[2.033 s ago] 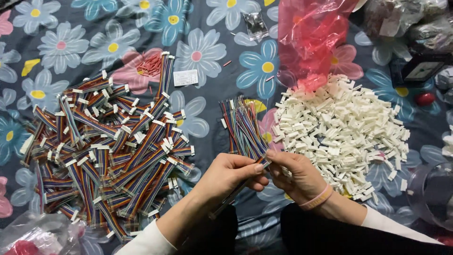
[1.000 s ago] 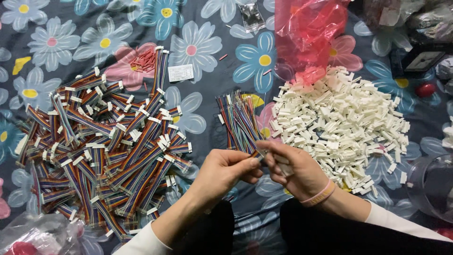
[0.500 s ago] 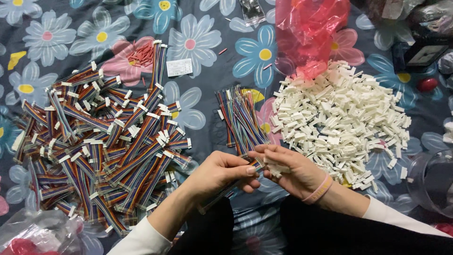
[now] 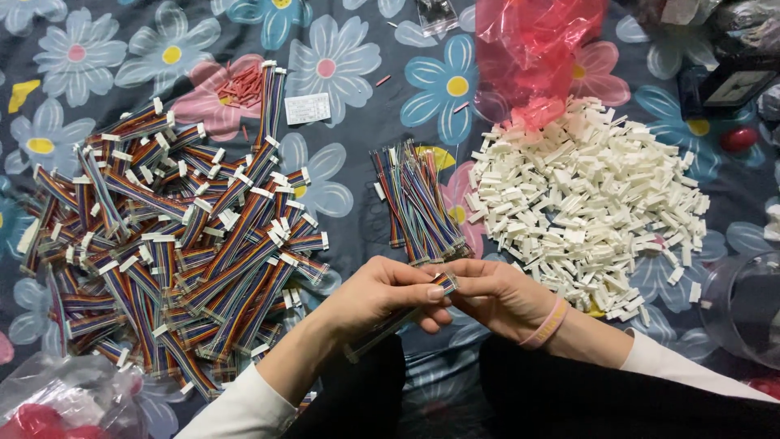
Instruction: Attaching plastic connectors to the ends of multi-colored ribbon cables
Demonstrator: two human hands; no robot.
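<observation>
My left hand [image 4: 375, 297] and my right hand [image 4: 497, 294] meet at the bottom centre, both pinching one multicoloured ribbon cable [image 4: 444, 282] whose end shows between the fingertips. Its other end trails down under my left palm. Just above the hands lies a small bundle of loose coloured cables [image 4: 418, 203]. To the left spreads a big heap of ribbon cables with white connectors [image 4: 171, 236]. To the right sits a pile of white plastic connector housings [image 4: 585, 203]. A pink band circles my right wrist.
Everything lies on a dark floral cloth [image 4: 341, 61]. A crumpled pink plastic bag [image 4: 536, 53] sits above the white pile. A clear bag [image 4: 65, 402] is at the bottom left, a clear container [image 4: 747, 305] at the right edge, a small white label [image 4: 307, 107] near the top.
The hands have stayed together on the cable, with small finger shifts. The view has drifted slightly, so the piles sit a little lower and to the left.
</observation>
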